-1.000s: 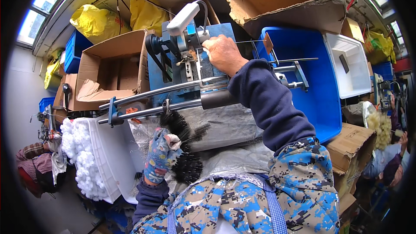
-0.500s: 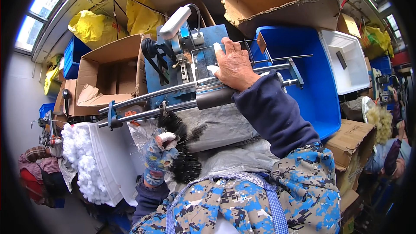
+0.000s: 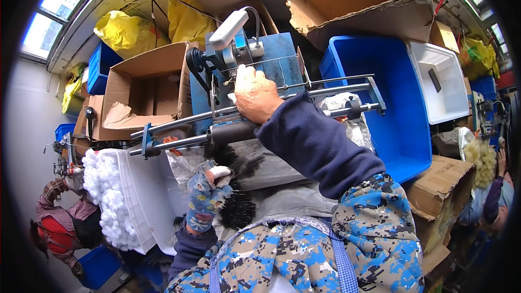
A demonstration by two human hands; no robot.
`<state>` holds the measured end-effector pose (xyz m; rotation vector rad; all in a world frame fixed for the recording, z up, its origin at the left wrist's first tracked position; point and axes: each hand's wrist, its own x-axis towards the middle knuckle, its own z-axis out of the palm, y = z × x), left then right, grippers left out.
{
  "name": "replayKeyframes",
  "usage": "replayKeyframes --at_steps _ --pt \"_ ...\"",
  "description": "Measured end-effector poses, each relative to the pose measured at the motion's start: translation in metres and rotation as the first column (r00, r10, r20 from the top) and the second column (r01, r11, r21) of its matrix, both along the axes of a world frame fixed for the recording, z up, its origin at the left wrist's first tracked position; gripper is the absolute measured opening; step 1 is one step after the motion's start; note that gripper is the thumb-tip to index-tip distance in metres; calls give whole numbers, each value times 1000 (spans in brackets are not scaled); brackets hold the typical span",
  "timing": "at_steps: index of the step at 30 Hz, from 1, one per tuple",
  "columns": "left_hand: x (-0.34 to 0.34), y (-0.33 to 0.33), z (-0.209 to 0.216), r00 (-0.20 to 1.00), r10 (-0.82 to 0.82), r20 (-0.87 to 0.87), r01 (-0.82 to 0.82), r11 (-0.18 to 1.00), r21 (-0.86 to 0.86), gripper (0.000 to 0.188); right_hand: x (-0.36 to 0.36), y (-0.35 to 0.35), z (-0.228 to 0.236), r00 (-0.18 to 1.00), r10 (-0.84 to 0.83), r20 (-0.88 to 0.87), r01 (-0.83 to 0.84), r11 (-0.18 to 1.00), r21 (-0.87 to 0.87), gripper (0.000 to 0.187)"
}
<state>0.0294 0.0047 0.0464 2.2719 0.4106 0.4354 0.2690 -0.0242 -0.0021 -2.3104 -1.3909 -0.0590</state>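
Resting over the blue machine (image 3: 275, 49), the right hand (image 3: 256, 96) has its fingers together, any pinch hidden; the gloved left hand (image 3: 208, 191), curled, grip unclear, is nearer the black bristles (image 3: 239, 209) at its three o'clock, long axis eleven-to-five.

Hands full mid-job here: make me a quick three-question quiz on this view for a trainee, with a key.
1. Multiple choice: Which hand wears the multicoloured glove?
a) left
b) right
2. True or false: The right hand is inside the large blue tub.
3. Fill in the blank: The brush bristles beside the glove are ____ in colour.

Key:
1. a: the left hand wears it.
2. False: it is over the blue machine base, left of the tub.
3. Black.
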Motion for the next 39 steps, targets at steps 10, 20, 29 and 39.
replayKeyframes --at_steps 10,20,29,39 --pt "-15 7 -14 981 195 -24 -196 975 -100 15 58 -70 35 992 -12 125 34 984 -173 37" --pt "-8 0 3 928 360 96 -282 848 -450 17 78 -74 48 978 64 196 -9 962 -272 8" --pt "9 -10 12 980 132 147 -27 828 -560 22 -63 -105 65 740 550 -387 -278 774 569 38" --pt "25 0 -13 913 -110 -393 314 804 505 48 15 -105 113 746 368 -556 12 826 563 12"
